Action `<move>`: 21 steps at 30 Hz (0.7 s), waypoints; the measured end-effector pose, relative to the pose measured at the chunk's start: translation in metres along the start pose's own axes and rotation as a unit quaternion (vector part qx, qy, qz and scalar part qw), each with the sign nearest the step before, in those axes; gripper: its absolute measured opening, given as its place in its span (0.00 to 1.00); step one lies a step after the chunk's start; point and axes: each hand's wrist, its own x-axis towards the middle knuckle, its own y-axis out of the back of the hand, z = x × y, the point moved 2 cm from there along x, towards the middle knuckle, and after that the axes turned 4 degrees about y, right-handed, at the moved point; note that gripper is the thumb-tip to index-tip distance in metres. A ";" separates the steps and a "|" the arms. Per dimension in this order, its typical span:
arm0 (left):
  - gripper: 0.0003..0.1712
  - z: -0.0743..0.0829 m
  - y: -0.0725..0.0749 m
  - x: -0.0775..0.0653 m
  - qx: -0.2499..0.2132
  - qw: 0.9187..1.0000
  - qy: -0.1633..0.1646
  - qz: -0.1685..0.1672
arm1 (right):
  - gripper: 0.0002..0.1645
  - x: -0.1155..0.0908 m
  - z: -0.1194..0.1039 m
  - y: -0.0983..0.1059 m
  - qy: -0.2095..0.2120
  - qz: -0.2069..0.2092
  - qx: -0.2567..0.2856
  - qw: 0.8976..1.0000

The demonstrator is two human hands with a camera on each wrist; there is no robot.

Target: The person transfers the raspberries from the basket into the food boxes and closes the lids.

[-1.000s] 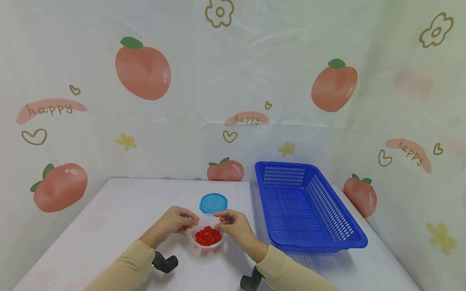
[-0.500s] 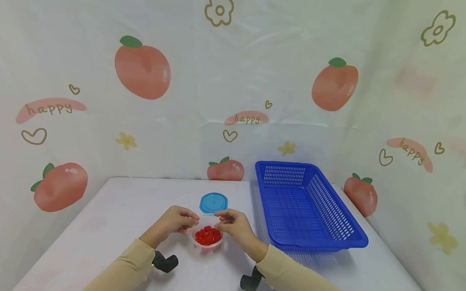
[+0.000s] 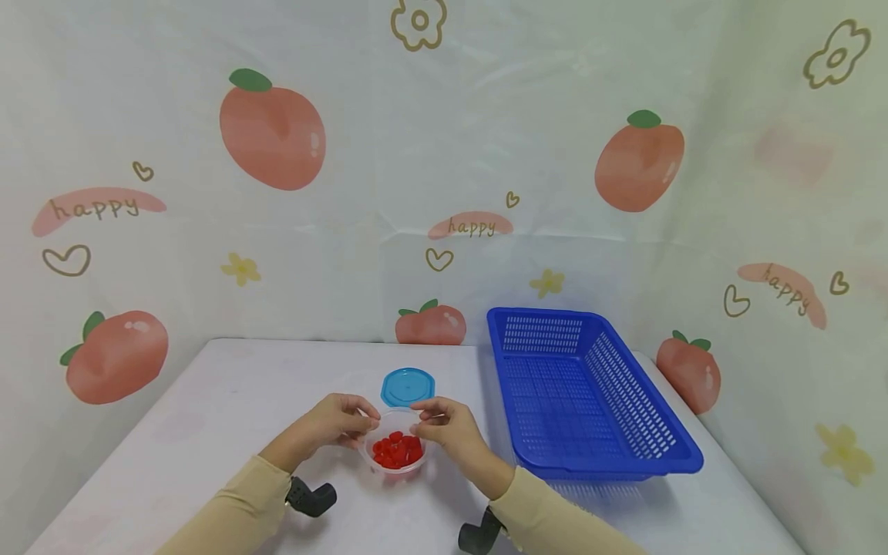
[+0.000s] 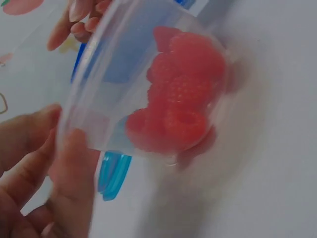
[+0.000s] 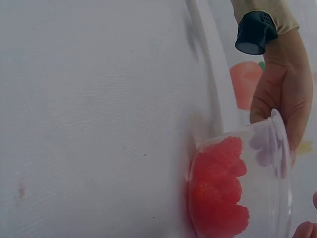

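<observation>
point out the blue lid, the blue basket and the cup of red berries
blue lid (image 3: 407, 386), head view, centre of its top
blue basket (image 3: 655, 459), head view, near rim
clear cup of red berries (image 4: 124, 54), left wrist view, transparent side wall

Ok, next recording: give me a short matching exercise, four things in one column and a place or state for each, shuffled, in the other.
Things:
1. clear cup
2. blue lid
3. blue basket
4. left hand

Places or states:
A. stands empty on the table, to the right of both hands
B. lies flat on the table just behind the cup
C. holds red raspberries, gripped at the rim from both sides
D. grips the cup's rim, opposite the right hand

Pairs: 1-C, 2-B, 3-A, 4-D
</observation>
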 end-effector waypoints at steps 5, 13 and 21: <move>0.19 0.005 0.005 -0.007 0.010 0.997 -0.020 -0.069 | 0.19 -0.003 -0.007 0.002 0.005 -0.007 0.003 1.000; 0.27 0.017 0.017 -0.012 0.030 0.993 -0.028 -0.112 | 0.22 0.001 -0.026 0.005 0.033 0.008 0.038 0.999; 0.35 0.038 0.033 -0.004 0.058 0.996 -0.029 -0.065 | 0.30 0.018 -0.052 0.005 0.018 0.062 0.097 0.993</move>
